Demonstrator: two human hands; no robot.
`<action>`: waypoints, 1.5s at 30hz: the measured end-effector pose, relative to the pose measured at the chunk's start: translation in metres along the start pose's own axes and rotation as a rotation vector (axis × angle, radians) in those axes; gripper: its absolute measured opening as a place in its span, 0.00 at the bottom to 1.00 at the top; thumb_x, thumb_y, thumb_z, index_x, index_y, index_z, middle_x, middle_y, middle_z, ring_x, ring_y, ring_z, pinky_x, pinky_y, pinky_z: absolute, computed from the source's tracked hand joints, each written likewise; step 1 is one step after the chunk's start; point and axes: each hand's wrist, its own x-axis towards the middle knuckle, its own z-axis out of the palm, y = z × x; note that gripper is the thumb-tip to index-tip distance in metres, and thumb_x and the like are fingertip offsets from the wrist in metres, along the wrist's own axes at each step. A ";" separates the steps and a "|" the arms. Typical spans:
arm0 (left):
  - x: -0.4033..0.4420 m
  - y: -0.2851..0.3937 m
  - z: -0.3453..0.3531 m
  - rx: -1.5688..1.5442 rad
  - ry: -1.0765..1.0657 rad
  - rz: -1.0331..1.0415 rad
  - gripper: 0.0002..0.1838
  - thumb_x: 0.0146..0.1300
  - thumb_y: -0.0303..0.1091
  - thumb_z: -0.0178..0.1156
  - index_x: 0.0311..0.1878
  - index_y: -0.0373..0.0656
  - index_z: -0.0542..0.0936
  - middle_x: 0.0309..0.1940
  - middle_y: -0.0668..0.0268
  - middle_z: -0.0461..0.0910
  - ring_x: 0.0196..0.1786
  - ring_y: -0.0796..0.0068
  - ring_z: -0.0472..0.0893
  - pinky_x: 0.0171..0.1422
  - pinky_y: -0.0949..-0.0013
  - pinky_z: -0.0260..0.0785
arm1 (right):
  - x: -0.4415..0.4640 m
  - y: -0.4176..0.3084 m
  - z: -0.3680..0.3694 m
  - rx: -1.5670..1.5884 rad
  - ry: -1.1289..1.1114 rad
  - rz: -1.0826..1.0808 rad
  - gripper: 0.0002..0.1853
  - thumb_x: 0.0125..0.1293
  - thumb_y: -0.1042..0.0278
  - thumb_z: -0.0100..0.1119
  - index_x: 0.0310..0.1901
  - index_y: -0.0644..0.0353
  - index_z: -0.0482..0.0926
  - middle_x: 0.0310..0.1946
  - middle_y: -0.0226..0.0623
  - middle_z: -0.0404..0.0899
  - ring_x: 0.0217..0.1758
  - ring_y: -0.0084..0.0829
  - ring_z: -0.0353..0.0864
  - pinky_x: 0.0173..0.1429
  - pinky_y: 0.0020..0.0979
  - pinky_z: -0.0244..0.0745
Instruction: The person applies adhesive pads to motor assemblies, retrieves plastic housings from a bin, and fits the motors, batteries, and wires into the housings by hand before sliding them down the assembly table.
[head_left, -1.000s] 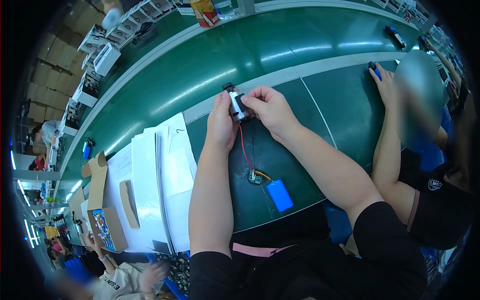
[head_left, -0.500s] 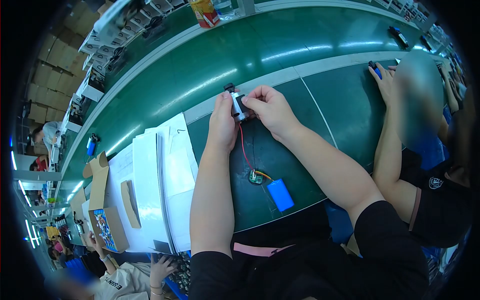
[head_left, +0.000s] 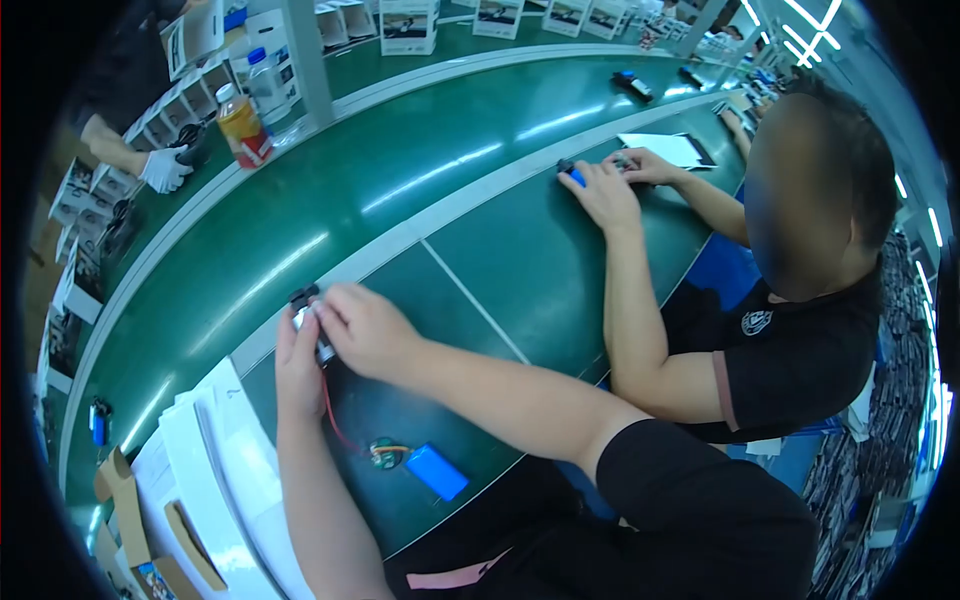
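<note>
A small silver and black cylindrical device (head_left: 325, 350) is held above the green table by both my hands. My left hand (head_left: 298, 370) is closed round its near side, fingers pointing up. At the upper part of the device, my right hand (head_left: 368, 328) grips with bent fingers that partly hide it. The black end piece (head_left: 303, 296) sticks out above my fingers. A red wire (head_left: 335, 425) runs from the device down to a small round green circuit board (head_left: 385, 455). Short coloured wires join the board to a blue battery pack (head_left: 437, 472) lying flat on the table.
White papers (head_left: 220, 450) and an opened cardboard box (head_left: 125, 510) lie at the left. To the right, a co-worker's hands (head_left: 610, 190) hold a blue and black part. Beyond the grey rail stand bottles (head_left: 243, 128), white boxes (head_left: 408, 25) and a gloved hand (head_left: 165, 170).
The view has swung to the right, so my hands and the parts appear farther left. My right hand has shifted towards the device's black end. Both hands still hold the device.
</note>
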 end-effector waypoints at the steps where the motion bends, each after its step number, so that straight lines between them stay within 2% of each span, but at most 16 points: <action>1: -0.002 0.002 0.007 0.036 0.076 -0.011 0.20 0.80 0.38 0.53 0.68 0.37 0.70 0.56 0.64 0.78 0.59 0.75 0.76 0.67 0.70 0.67 | -0.002 -0.001 0.002 -0.008 0.019 -0.030 0.10 0.76 0.66 0.52 0.39 0.64 0.73 0.35 0.53 0.77 0.41 0.58 0.78 0.44 0.52 0.73; 2: -0.002 0.002 0.009 0.064 0.074 -0.009 0.21 0.80 0.38 0.53 0.69 0.37 0.70 0.56 0.65 0.78 0.60 0.75 0.76 0.66 0.70 0.67 | -0.003 -0.001 0.001 -0.052 0.001 -0.010 0.12 0.78 0.64 0.49 0.39 0.64 0.73 0.37 0.54 0.78 0.41 0.58 0.79 0.43 0.53 0.75; 4: -0.001 0.000 0.005 0.132 0.066 -0.007 0.21 0.81 0.39 0.52 0.70 0.38 0.69 0.57 0.65 0.77 0.60 0.75 0.76 0.66 0.70 0.67 | -0.002 0.003 0.001 -0.064 0.009 0.016 0.13 0.78 0.63 0.49 0.38 0.63 0.72 0.36 0.54 0.79 0.39 0.59 0.80 0.41 0.53 0.75; 8: -0.001 0.001 -0.003 0.057 0.039 -0.069 0.21 0.81 0.38 0.51 0.70 0.38 0.68 0.57 0.65 0.77 0.60 0.75 0.76 0.65 0.70 0.67 | 0.000 0.004 0.002 -0.046 0.009 0.057 0.13 0.78 0.63 0.52 0.36 0.62 0.72 0.31 0.53 0.78 0.35 0.59 0.79 0.39 0.54 0.72; 13: -0.005 0.007 0.016 0.222 0.020 0.021 0.26 0.76 0.34 0.57 0.71 0.35 0.64 0.57 0.61 0.77 0.60 0.73 0.77 0.67 0.69 0.67 | 0.001 0.005 0.002 -0.023 0.015 0.111 0.14 0.77 0.63 0.52 0.35 0.63 0.74 0.31 0.53 0.79 0.35 0.58 0.80 0.39 0.54 0.73; 19: -0.007 0.011 0.014 0.076 0.024 -0.026 0.28 0.76 0.36 0.58 0.72 0.35 0.63 0.58 0.61 0.76 0.61 0.72 0.76 0.68 0.68 0.66 | 0.005 0.009 0.000 -0.008 0.026 0.083 0.13 0.76 0.63 0.53 0.36 0.63 0.76 0.32 0.53 0.81 0.36 0.58 0.81 0.40 0.53 0.74; 26: -0.009 0.019 0.017 0.124 -0.047 -0.060 0.31 0.70 0.33 0.62 0.72 0.36 0.63 0.59 0.62 0.75 0.63 0.71 0.75 0.69 0.67 0.64 | 0.005 0.010 -0.003 -0.018 0.031 0.099 0.13 0.75 0.63 0.55 0.34 0.64 0.77 0.30 0.53 0.81 0.34 0.57 0.81 0.38 0.52 0.74; 32: -0.011 0.027 0.021 0.104 -0.092 -0.116 0.34 0.66 0.31 0.63 0.73 0.37 0.63 0.61 0.61 0.74 0.64 0.70 0.75 0.70 0.65 0.64 | 0.014 0.000 -0.016 0.099 -0.026 0.240 0.17 0.76 0.62 0.55 0.29 0.66 0.75 0.27 0.55 0.79 0.30 0.57 0.79 0.35 0.50 0.72; 35: -0.009 0.023 0.022 0.090 -0.111 -0.102 0.36 0.64 0.29 0.64 0.74 0.37 0.62 0.60 0.62 0.75 0.64 0.69 0.75 0.70 0.64 0.64 | 0.012 0.007 -0.010 0.068 0.055 0.158 0.18 0.76 0.61 0.55 0.30 0.65 0.75 0.27 0.54 0.79 0.30 0.57 0.79 0.35 0.51 0.71; 38: -0.010 0.023 0.022 0.077 -0.137 -0.098 0.38 0.61 0.27 0.64 0.75 0.37 0.61 0.60 0.61 0.75 0.64 0.69 0.76 0.70 0.64 0.65 | 0.013 0.006 -0.011 0.056 0.000 0.207 0.18 0.77 0.58 0.51 0.34 0.65 0.77 0.31 0.57 0.82 0.36 0.60 0.81 0.42 0.56 0.74; 45: -0.009 0.026 0.014 -0.012 -0.088 -0.151 0.40 0.60 0.27 0.65 0.75 0.38 0.60 0.62 0.60 0.74 0.64 0.67 0.76 0.70 0.63 0.66 | 0.008 0.007 -0.006 -0.002 -0.008 0.155 0.17 0.79 0.59 0.49 0.37 0.65 0.76 0.34 0.56 0.82 0.38 0.60 0.82 0.44 0.56 0.75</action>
